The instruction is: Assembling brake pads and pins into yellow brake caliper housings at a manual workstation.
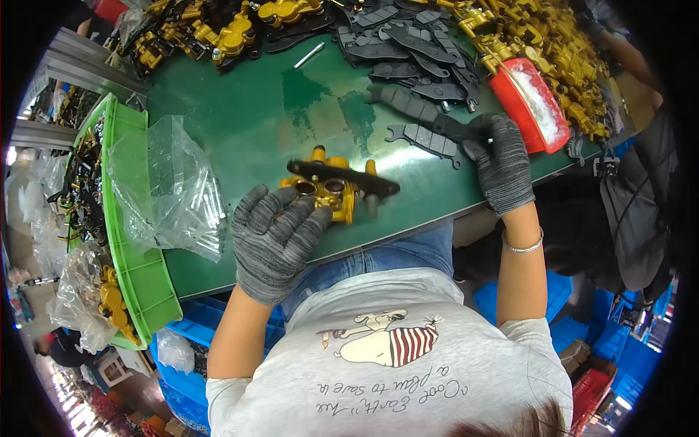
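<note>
My left hand, in a grey knitted glove, has its fingers closed on the near left side of a gold brake caliper by the table's front edge. Across the caliper lies a dark flat bracket, blurred at its right end. Off to the right, my right hand, also gloved, is closed around the right end of a dark brake pad, whose other end points left. A second brake pad rests on the table just below it, near the fingers.
Black brake pads are heaped at the far middle, with gold calipers piled at the right. A red container holds white material. A metal pin, a clear plastic bag and a green crate are also around the green table.
</note>
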Available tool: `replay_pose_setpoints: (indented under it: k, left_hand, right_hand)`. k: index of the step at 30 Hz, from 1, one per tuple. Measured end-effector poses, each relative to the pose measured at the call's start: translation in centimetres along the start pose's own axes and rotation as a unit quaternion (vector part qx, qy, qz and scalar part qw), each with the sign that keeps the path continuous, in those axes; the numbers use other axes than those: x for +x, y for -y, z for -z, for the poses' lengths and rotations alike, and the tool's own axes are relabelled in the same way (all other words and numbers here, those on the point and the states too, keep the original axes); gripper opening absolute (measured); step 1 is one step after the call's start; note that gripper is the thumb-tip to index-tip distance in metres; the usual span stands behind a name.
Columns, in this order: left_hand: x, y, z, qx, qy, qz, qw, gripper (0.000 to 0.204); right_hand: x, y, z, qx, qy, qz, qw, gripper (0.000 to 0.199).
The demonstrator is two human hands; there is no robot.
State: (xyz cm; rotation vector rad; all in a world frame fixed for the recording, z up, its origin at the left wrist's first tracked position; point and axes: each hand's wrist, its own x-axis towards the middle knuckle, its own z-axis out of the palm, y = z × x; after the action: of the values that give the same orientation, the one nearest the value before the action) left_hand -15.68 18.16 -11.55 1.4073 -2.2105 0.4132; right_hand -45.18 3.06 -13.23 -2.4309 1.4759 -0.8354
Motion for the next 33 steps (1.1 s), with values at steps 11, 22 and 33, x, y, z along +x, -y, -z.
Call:
replay_pose_setpoints:
  k: [11,22,33]
  left_hand:
    - [-2.0,-0.3,0.2,-0.291,-0.105,0.191,0.931,0.041]
    - [0.5,0.4,-2.4,-0.407,-0.025,0.197,0.891,0.049]
    - [0.2,0.2,-2.2,-0.436,-0.122,0.379,0.807,0.038]
  right_hand:
    - [1.8,-1.4,1.4,0.193,-0.003,-0.092,0.977,0.017]
    - [13.3,6.5,-5.2,-0.207,0.017,0.188,0.960,0.033]
    - [10.8,4.9,-0.2,0.445,0.109,-0.111,0.882,0.046]
